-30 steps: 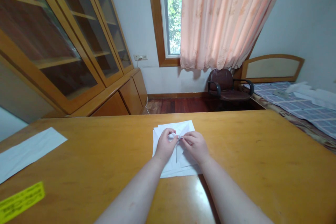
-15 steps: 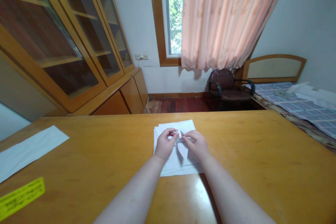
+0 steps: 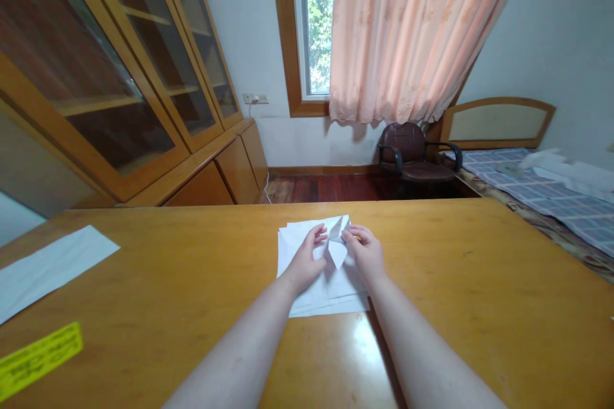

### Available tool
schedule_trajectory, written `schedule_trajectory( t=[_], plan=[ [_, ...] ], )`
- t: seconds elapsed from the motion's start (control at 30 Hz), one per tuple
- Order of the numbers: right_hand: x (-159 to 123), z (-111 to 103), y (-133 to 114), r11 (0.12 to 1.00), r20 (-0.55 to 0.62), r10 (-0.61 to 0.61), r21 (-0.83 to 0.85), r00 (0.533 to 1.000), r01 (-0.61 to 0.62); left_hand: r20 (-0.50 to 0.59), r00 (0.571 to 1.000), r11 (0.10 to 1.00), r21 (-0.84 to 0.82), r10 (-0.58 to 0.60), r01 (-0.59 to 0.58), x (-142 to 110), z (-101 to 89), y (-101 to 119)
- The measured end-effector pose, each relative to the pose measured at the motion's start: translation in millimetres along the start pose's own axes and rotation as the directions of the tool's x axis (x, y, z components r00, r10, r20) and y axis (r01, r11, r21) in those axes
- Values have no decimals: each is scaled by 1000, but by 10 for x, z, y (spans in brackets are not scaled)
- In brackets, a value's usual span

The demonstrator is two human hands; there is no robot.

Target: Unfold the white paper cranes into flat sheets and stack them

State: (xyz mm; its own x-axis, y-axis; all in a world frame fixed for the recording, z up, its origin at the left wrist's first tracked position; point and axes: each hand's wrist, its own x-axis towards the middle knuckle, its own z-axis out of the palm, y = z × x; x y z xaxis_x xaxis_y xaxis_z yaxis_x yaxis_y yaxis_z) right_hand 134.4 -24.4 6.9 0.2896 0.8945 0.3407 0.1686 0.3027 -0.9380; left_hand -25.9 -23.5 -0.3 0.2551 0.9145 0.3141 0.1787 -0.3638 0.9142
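A small folded piece of white paper, with pointed flaps, is held above a stack of white paper sheets. My right hand pinches its right side between thumb and fingers. At its left is my left hand, thumb and fingers apart, with a gap showing between them and the folded paper. The stack lies flat on the wooden table beneath both hands, its sheets slightly out of line.
On the wooden table, another white sheet lies at the left, with a yellow label nearer me. Beyond the far edge stand a glass-fronted cabinet, an armchair and a bed.
My left hand has let go of the folded paper and its fingers have spread. The folded paper has shifted slightly right and upward in my right hand, its flaps showing more.
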Motion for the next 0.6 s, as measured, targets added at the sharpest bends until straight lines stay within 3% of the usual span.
schedule_trajectory(
  t=[0.1, 0.23, 0.4, 0.5, 0.6],
  plan=[
    [-9, 12, 7, 1000, 100, -4, -3, 995, 4, 35, 998, 998, -30, -56, 57, -4, 32, 29],
    [-45, 45, -17, 999, 237, -41, 39, 971, 33, -108, 986, 986, -121, -128, 115, 37, 11, 71],
    [-84, 101, 7, 958, 353, 118, 206, 928, -201, -285, 938, 967, -216, -196, 137, 93, -35, 51],
    [-93, 120, 30, 949, 390, 184, 169, 902, -266, -263, 940, 941, -312, -218, 131, 98, -36, 59],
    [-74, 116, 14, 926, 325, 229, 219, 917, -309, -158, 955, 879, -451, -249, 154, 98, -15, 76]
  ],
)
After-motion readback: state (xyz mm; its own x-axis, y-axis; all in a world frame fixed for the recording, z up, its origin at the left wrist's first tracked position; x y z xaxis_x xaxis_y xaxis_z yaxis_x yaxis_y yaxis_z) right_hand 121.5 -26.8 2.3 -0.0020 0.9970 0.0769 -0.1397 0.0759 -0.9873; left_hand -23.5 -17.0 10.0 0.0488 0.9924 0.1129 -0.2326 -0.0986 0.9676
